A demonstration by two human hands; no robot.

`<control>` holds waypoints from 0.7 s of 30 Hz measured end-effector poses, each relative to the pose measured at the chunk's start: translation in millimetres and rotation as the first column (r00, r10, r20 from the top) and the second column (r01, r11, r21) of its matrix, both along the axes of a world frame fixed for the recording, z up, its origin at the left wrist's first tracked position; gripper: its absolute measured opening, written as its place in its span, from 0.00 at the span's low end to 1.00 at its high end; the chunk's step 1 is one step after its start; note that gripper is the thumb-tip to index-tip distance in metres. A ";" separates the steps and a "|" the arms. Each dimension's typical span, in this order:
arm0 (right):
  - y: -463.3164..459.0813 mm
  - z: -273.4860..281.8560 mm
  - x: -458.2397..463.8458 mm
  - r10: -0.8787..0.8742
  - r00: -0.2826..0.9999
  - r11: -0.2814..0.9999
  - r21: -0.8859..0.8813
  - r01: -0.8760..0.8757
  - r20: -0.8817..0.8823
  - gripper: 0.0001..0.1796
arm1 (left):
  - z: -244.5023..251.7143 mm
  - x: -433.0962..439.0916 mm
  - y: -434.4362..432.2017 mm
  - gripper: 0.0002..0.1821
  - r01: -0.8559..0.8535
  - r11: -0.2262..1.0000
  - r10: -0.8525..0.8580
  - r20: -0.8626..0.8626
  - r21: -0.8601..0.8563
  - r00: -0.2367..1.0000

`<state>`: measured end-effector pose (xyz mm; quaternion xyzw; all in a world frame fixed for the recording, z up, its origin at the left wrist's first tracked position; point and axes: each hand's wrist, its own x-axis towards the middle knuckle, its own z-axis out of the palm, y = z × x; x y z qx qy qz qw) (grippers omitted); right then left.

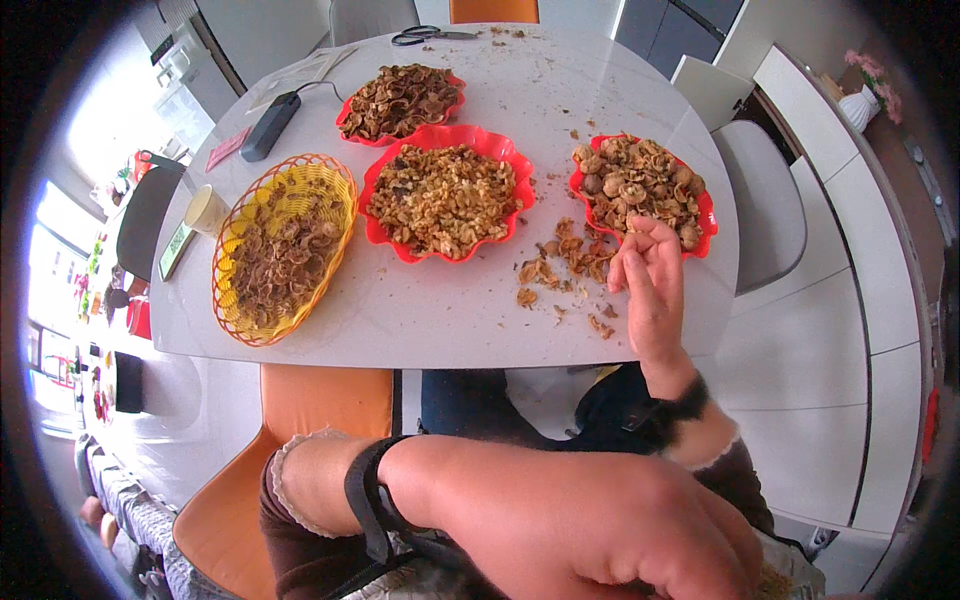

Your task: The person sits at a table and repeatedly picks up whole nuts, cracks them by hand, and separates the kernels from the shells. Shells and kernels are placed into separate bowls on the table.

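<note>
My right hand reaches to the near edge of a red scalloped dish. Its fingers are bent beside whole walnuts and shell pieces in that dish; whether they pinch anything cannot be made out. Close to the camera, my left hand stretches across my lap towards the right, a black strap around its wrist. Its fingers curl under and run out at the bottom edge, so their grip is hidden. Loose shell pieces lie on the table left of my right hand.
Walnut kernels fill the middle red dish; shells heap in another behind it. A yellow woven basket holds shell fragments. A paper cup, a dark device with a cable and scissors also rest on the white table.
</note>
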<state>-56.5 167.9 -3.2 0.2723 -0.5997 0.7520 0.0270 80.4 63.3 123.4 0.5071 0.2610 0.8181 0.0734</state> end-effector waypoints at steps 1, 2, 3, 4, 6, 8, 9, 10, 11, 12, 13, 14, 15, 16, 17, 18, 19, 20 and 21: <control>0.0 -0.1 -0.1 0.000 1.000 1.000 0.000 0.000 -0.001 0.16 | -0.9 -5.8 -4.1 0.09 -0.048 0.997 0.042 -0.113 -0.054 0.993; 0.0 -0.3 -0.2 -0.002 1.000 1.000 -0.004 0.002 0.003 0.16 | 0.3 -6.6 -4.0 0.09 -0.057 0.997 0.049 -0.132 -0.055 0.990; 0.0 -0.6 -0.3 -0.004 1.000 1.000 -0.007 0.004 0.006 0.16 | 1.0 -8.1 -4.5 0.09 -0.065 0.996 0.056 -0.151 -0.057 0.987; 0.0 -0.8 -0.2 -0.005 1.000 1.000 -0.010 0.005 0.012 0.16 | 3.7 -5.3 -1.0 0.09 -0.033 0.999 0.032 -0.072 -0.011 0.997; -0.1 -1.1 -0.2 -0.008 1.000 1.000 0.000 0.008 0.006 0.16 | 5.4 -5.9 -3.0 0.09 -0.026 0.998 0.021 -0.083 -0.055 0.996; 0.3 -0.9 -0.7 -0.002 1.000 1.000 0.001 0.002 0.001 0.16 | 4.3 -10.2 -9.7 0.09 -0.061 0.984 0.028 -0.195 -0.165 0.980; 0.4 -0.8 -0.7 0.007 1.000 1.000 -0.004 -0.006 0.002 0.16 | 3.4 -11.2 -11.3 0.09 -0.071 0.980 0.029 -0.219 -0.185 0.975; 0.2 -0.5 -0.7 0.016 1.000 1.000 -0.008 -0.016 0.005 0.16 | 3.4 -9.2 -8.3 0.09 -0.056 0.989 0.032 -0.169 -0.138 0.985; 0.3 -0.4 -0.7 0.014 1.000 1.000 -0.006 -0.014 0.005 0.16 | 3.0 -6.1 -4.8 0.09 -0.038 0.996 0.029 -0.105 -0.086 0.994; 0.3 -0.2 -0.7 0.012 1.000 1.000 -0.003 -0.012 0.004 0.16 | 2.2 -3.1 -1.6 0.09 -0.024 0.999 0.022 -0.043 -0.030 0.999; 0.2 -0.1 -0.6 0.010 1.000 1.000 -0.001 -0.010 0.005 0.16 | 1.6 1.2 2.7 0.09 -0.010 1.000 0.009 0.036 0.028 0.999; 0.1 0.1 -0.5 0.008 1.000 1.000 0.001 -0.008 0.003 0.16 | -0.1 3.7 4.9 0.09 -0.007 0.998 0.002 0.079 0.062 0.997; -0.2 0.3 -0.6 0.006 1.000 1.000 0.002 -0.006 0.001 0.16 | -1.2 6.3 7.4 0.09 -0.007 0.995 -0.005 0.121 0.097 0.993; 0.3 0.2 0.4 0.002 1.000 1.000 0.005 -0.002 0.003 0.16 | -2.5 8.3 9.3 0.09 -0.012 0.994 -0.002 0.133 0.109 0.991; -0.2 0.6 -0.4 0.007 1.000 1.000 0.004 -0.007 0.004 0.16 | -3.6 8.0 10.2 0.09 -0.021 0.995 0.010 0.105 0.103 0.994; 0.2 0.4 0.6 0.009 1.000 1.000 0.003 -0.009 0.010 0.16 | -4.4 7.7 11.3 0.10 -0.030 0.995 0.022 0.077 0.097 0.997; 0.3 0.7 0.1 0.012 1.000 1.000 0.002 -0.012 0.012 0.16 | -5.3 3.5 11.8 0.10 -0.040 0.996 0.039 0.011 0.074 0.999; 0.2 0.5 0.3 0.012 1.000 1.000 0.001 -0.012 0.008 0.16 | -3.9 3.7 11.0 0.10 -0.031 0.997 0.031 0.013 0.064 0.999; 0.6 0.3 1.2 0.010 1.000 1.000 0.001 -0.010 0.008 0.16 | -2.7 1.9 10.1 0.10 -0.023 0.998 0.022 0.015 0.053 1.000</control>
